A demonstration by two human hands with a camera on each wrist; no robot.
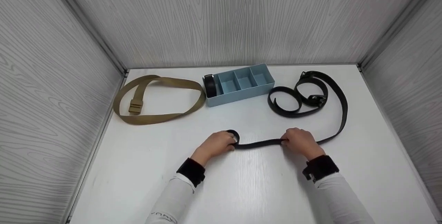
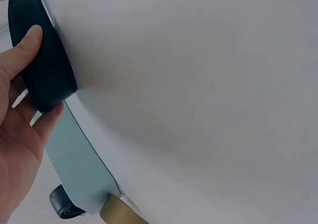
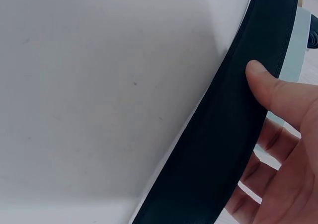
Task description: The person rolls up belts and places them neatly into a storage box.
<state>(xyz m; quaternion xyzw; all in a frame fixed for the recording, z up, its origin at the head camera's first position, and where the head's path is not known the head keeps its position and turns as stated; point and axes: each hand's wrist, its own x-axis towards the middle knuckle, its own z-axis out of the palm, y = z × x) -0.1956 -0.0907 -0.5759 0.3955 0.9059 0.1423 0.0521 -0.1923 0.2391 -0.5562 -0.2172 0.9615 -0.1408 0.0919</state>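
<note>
The left grip (image 1: 214,143) is closed on the black belt (image 1: 260,143), holding it at a small loop (image 1: 238,137) formed at the belt's end; the thumb presses the near face of the strap and the fingers bend behind it. The right grip (image 1: 299,141) pinches the same belt farther along, thumb on the near face, fingers behind the strap. Between the two grips the belt runs in a nearly straight line on the desk (image 1: 248,189), its narrow edge up. From the right grip it continues to the right, then curves away and back toward dark loops (image 1: 288,113) with metal buckles, which lie beyond the right grip. Whether these loops all belong to one belt cannot be told.

Beyond both grips, roughly between them, sits a blue divided tray (image 1: 241,95), set at a slight angle. Its leftmost compartment holds a rolled black belt (image 1: 210,86). Beyond and to the left of the left grip, a tan webbing belt (image 1: 152,119) lies in a wide loop, one side just beside the tray; its tan buckle (image 1: 135,106) rests inside the loop. A black wristband (image 1: 191,171) is fitted behind the left grip.
</note>
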